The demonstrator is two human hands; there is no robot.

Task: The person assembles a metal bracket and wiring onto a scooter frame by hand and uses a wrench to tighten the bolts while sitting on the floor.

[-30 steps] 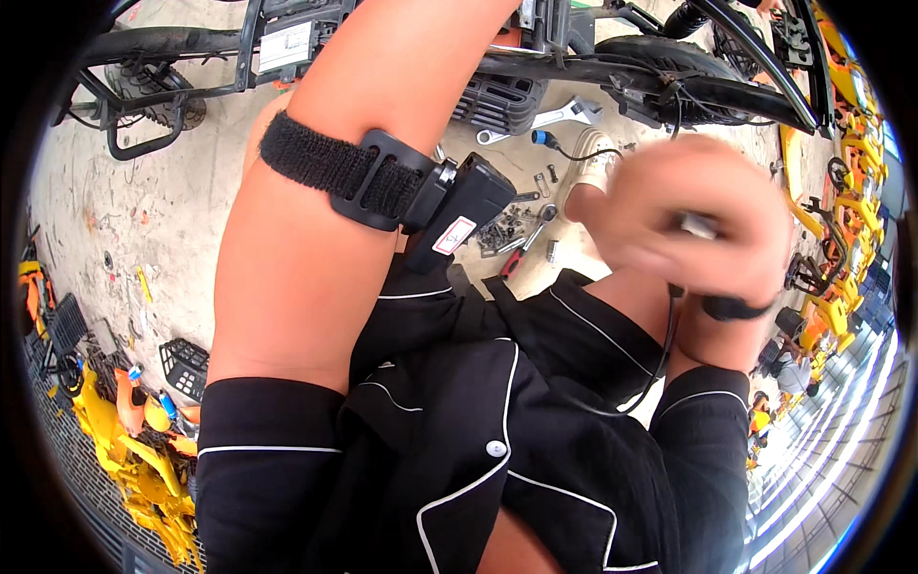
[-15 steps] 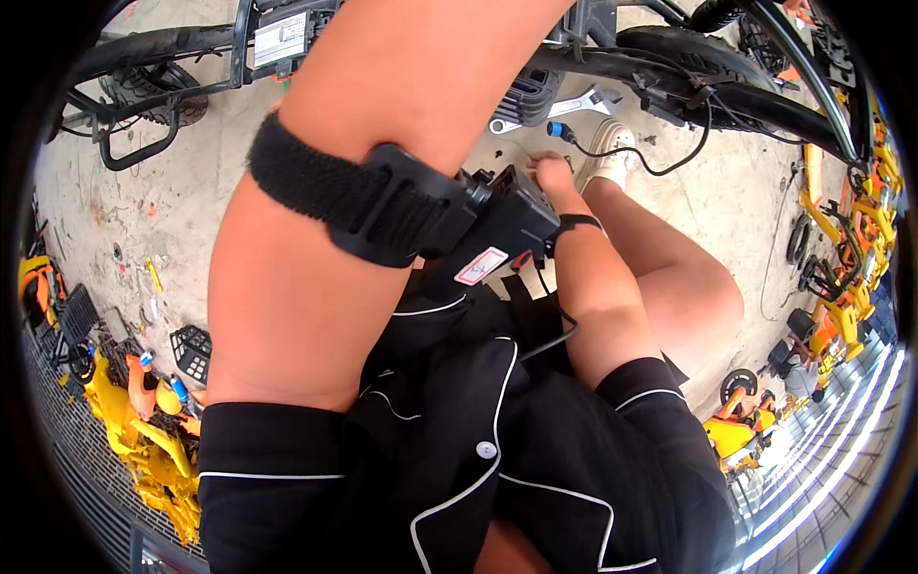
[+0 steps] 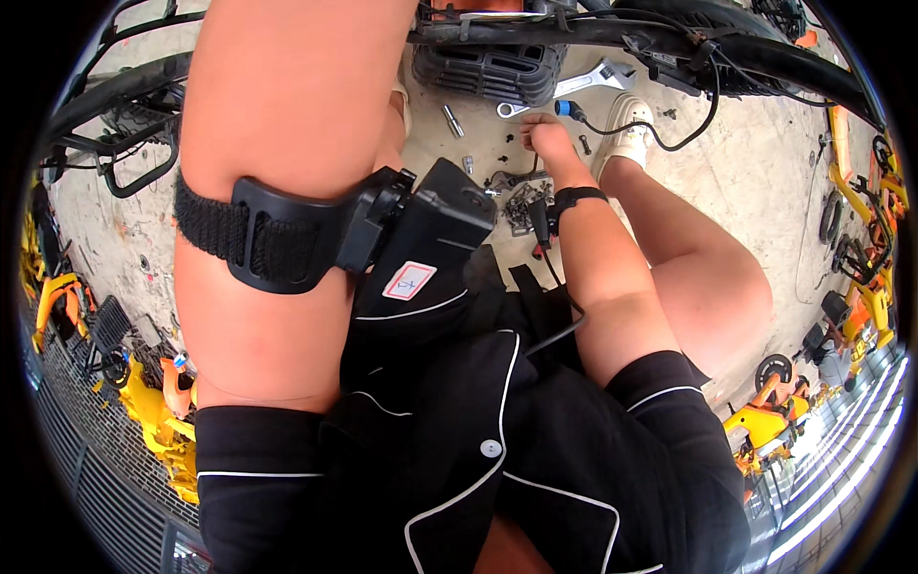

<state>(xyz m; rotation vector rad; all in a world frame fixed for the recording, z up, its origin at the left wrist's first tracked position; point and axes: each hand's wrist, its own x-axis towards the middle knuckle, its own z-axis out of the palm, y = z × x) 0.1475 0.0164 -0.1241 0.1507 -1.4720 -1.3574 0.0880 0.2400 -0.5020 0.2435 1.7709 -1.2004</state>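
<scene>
My left forearm, with a strapped-on black device (image 3: 445, 215), rises past the top edge, so its hand is hidden from view. On the concrete floor, my right hand (image 3: 543, 136) is low with fingers curled; what they hold, if anything, is too small to make out. It is beside a silver combination wrench (image 3: 512, 109) and a blue-tipped cable connector (image 3: 569, 110). Below it lie a pile of small metal parts (image 3: 526, 206) and a socket (image 3: 469, 164); a longer socket (image 3: 452, 121) lies to its left. An adjustable wrench (image 3: 602, 78) is beyond it.
A black vehicle frame (image 3: 784, 72) with tires and a ribbed black part (image 3: 478, 72) spans the top. My white shoe (image 3: 628, 134) is right of my hand. Yellow and orange vehicle bodies (image 3: 158, 411) line both sides of the concrete floor (image 3: 115, 230).
My right hand has moved from a blurred position high at the right down to the floor near the tools. My left forearm has shifted leftward in view.
</scene>
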